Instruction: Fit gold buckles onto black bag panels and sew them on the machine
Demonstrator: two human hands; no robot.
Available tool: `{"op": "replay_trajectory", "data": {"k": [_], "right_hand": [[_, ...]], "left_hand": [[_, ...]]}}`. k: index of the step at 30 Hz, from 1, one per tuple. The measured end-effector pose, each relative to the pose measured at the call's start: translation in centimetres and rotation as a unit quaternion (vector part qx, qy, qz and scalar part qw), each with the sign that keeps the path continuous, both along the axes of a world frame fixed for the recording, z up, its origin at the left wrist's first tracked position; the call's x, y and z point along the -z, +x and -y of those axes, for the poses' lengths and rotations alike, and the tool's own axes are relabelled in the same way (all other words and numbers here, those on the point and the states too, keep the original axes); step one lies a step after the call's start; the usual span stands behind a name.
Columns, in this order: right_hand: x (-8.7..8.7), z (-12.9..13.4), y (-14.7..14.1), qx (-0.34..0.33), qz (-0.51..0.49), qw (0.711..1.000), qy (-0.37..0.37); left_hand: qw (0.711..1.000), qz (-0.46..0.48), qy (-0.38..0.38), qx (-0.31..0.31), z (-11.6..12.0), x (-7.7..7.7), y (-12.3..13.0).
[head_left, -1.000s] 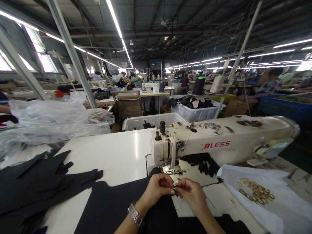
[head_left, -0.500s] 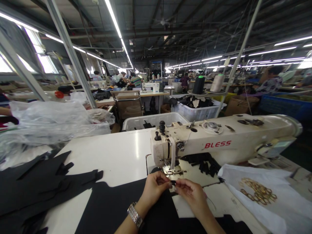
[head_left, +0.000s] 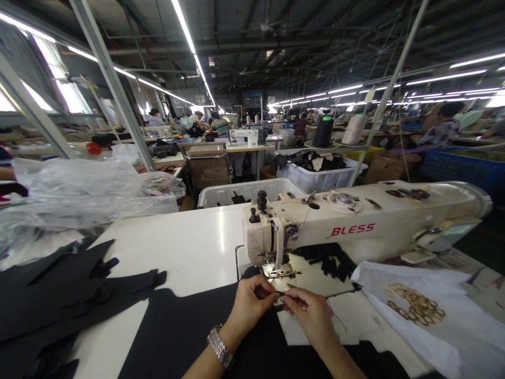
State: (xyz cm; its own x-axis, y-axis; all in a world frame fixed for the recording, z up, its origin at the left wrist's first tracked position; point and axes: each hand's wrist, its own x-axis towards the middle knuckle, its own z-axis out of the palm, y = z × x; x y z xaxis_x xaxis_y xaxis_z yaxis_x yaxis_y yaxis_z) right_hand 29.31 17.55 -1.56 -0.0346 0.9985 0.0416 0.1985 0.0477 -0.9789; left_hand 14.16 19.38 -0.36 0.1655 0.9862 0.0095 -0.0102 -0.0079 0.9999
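Left hand (head_left: 254,299): thumb and fingers pinching one end of a small, narrow dark strip (head_left: 280,295). Right hand (head_left: 310,310): fingertips closed on the other end. Strip is held between the two hands, just in front of the shiny metal presser foot (head_left: 278,273); whether it carries a ring cannot be told. Silver metal-link watch (head_left: 220,346) on left wrist. Below: broad, flat black panel (head_left: 181,326). Beyond: cream-coloured metal sewing machine (head_left: 355,229), loose black strips (head_left: 334,263) under its arm. Right: brass-coloured metal rings (head_left: 420,305) on a white, creased sheet (head_left: 457,342).

Risks (judged): small strip could slip or twist if either pinch loosens; fingertips near the needle area if the machine ran; rings could scatter if a forearm tugged the sheet.
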Motion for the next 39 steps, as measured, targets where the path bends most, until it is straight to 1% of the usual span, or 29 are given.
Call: {"op": "replay_trajectory", "data": {"k": [3, 5, 8, 11, 13, 14, 16, 17, 19, 21, 23, 26, 29, 32, 34, 35, 36, 37, 38, 39], "right_hand": [[-0.4, 0.0, 0.1, -0.013, -0.02, 1.0, -0.017], [-0.7, -0.1, 0.2, -0.028, -0.041, 0.998, -0.033], [-1.0, -0.2, 0.2, -0.051, -0.073, 0.994, -0.055], [-1.0, -0.3, 0.2, -0.055, -0.103, 0.991, -0.071], [-0.8, -0.4, 0.2, -0.05, -0.118, 0.988, -0.081], [-0.7, -0.4, 0.2, -0.046, -0.124, 0.987, -0.087], [-0.6, -0.4, 0.2, -0.039, -0.132, 0.985, -0.102], [-0.6, -0.5, 0.1, -0.036, -0.135, 0.984, -0.112], [-0.6, -0.4, 0.0, -0.034, -0.141, 0.98, -0.135], [-0.9, -0.4, -0.1, -0.042, -0.145, 0.975, -0.162], [-1.2, -0.2, -0.3, -0.056, -0.147, 0.97, -0.186], [-1.5, -0.2, -0.5, -0.069, -0.146, 0.964, -0.211], [-1.4, -0.4, -0.7, -0.075, -0.131, 0.963, -0.224], [-1.1, -0.3, -0.9, -0.08, -0.108, 0.965, -0.225], [-0.9, 0.3, -0.9, -0.072, -0.077, 0.975, -0.195], [-0.8, 0.8, -0.9, -0.072, -0.039, 0.984, -0.16], [-0.7, 1.4, -0.8, -0.079, 0.019, 0.991, -0.107], [-0.5, 2.1, -0.7, -0.092, 0.092, 0.991, -0.039], [-0.2, 2.8, -0.6, -0.107, 0.172, 0.978, 0.039], [0.3, 3.5, -0.4, -0.119, 0.248, 0.954, 0.116]], "left_hand": [[1.0, 0.009, -0.007, 0.002, 0.0, 0.0, 0.0], [0.997, 0.057, -0.038, 0.029, -0.1, -0.1, -0.2], [0.984, 0.125, -0.09, 0.089, -0.3, -0.2, -0.6], [0.98, 0.137, -0.084, 0.114, -0.5, -0.6, -0.9], [0.985, 0.116, -0.064, 0.116, -0.5, -0.9, -1.0], [0.988, 0.088, -0.048, 0.114, -0.4, -1.1, -1.0], [0.994, -0.013, 0.011, 0.108, 0.0, -1.5, -0.9], [0.991, -0.073, 0.051, 0.102, 0.2, -1.7, -0.9], [0.97, -0.174, 0.133, 0.102, 0.6, -1.9, -1.0], [0.943, -0.227, 0.215, 0.118, 0.9, -1.8, -1.4], [0.909, -0.253, 0.298, 0.149, 1.0, -1.6, -1.8], [0.844, -0.289, 0.411, 0.188, 0.7, -1.5, -2.4], [0.786, -0.31, 0.492, 0.211, 0.2, -1.8, -2.9], [0.745, -0.315, 0.543, 0.225, -0.3, -2.0, -3.2], [0.729, -0.326, 0.56, 0.222, -0.6, -1.9, -3.5], [0.726, -0.337, 0.559, 0.219, -0.9, -1.8, -3.8], [0.725, -0.35, 0.552, 0.216, -1.1, -1.7, -4.0], [0.726, -0.365, 0.543, 0.212, -1.5, -1.6, -4.3], [0.727, -0.379, 0.533, 0.208, -1.8, -1.5, -4.5], [0.726, -0.393, 0.526, 0.205, -2.2, -1.5, -4.7]]}}
